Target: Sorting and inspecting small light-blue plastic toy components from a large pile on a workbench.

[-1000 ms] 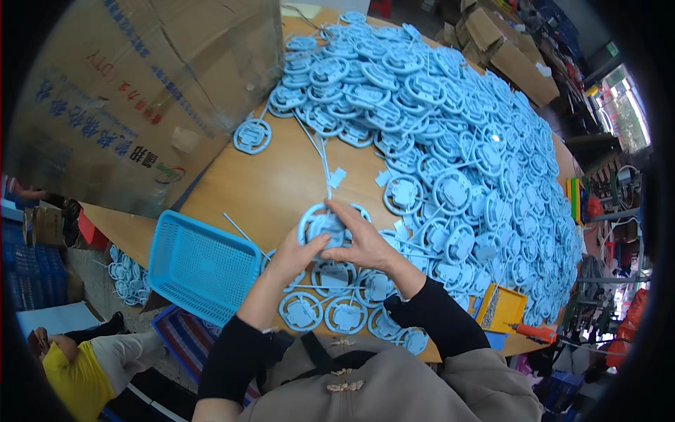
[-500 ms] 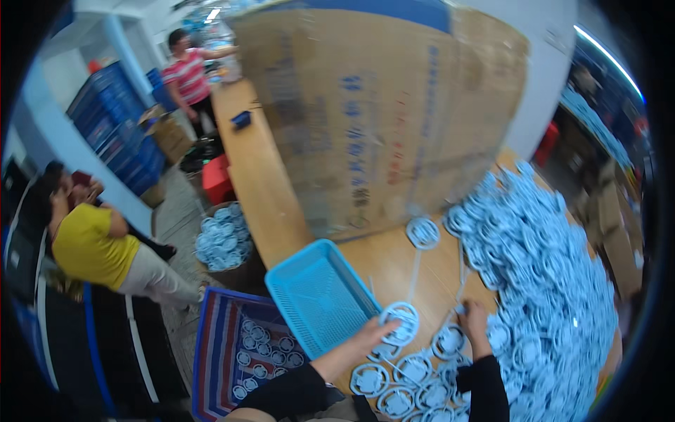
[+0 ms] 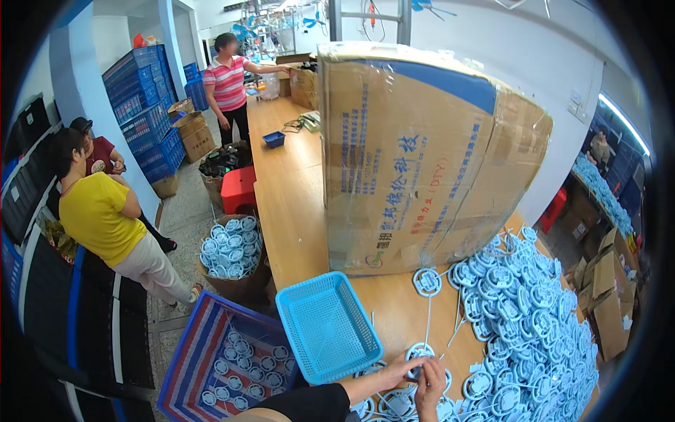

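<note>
My left hand [image 3: 391,376] grips a round light-blue plastic frame [image 3: 420,349] by its near-left rim, above the table's front part. Its fingers are closed on it, thumb on top. My right hand [image 3: 429,388] is at the near-right edge of the same frame, its fingers pinched together; whatever lies between them is hidden. Another round blue frame [image 3: 427,282] lies flat farther back, and a thin stem runs from it toward the held one. Several more frames [image 3: 397,402] lie under and around my hands. To the right rises a large heap of them [image 3: 513,309].
An empty blue mesh basket [image 3: 330,323] stands left of my hands. A striped-lined bin [image 3: 186,352] and a carton [image 3: 235,285] hold more frames beside the table. A tall cardboard box [image 3: 422,169] stands at the back. Three people [image 3: 105,211] are on the left.
My right hand has moved left and now meets the frame in my left hand. The view has tilted up, showing more of the room. The person in pink still reaches over the table.
</note>
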`<state>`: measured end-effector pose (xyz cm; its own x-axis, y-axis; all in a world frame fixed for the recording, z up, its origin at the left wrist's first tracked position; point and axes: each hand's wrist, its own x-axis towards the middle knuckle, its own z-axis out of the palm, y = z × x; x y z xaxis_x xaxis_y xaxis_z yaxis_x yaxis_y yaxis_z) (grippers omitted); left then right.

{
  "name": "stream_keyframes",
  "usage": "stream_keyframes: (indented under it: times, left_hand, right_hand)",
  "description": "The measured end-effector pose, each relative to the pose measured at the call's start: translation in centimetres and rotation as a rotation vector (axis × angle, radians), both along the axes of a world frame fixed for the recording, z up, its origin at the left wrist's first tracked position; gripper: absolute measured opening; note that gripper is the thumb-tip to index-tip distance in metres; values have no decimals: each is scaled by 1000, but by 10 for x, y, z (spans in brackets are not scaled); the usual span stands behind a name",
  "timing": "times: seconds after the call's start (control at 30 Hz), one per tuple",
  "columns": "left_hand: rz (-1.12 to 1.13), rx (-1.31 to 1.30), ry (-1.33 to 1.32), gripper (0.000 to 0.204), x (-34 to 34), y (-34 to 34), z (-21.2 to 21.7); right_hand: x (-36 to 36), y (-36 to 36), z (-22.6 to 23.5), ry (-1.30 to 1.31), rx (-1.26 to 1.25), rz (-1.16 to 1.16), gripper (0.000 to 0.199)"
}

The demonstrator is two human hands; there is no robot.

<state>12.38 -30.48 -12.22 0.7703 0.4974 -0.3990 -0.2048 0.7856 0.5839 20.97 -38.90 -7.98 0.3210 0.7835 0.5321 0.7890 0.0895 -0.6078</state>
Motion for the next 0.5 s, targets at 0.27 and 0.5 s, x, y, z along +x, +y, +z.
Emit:
stream_keyframes:
  times: [0.27,0.5]
  left_hand:
    - [14,-1,-82,45,-26,-11,18]
    - [11,188,-63,57,-49,-25,28]
  right_hand:
    - [-5,-25,-5,169,-41,6,31]
    - [-30,-36,25,1360,-324,30,61]
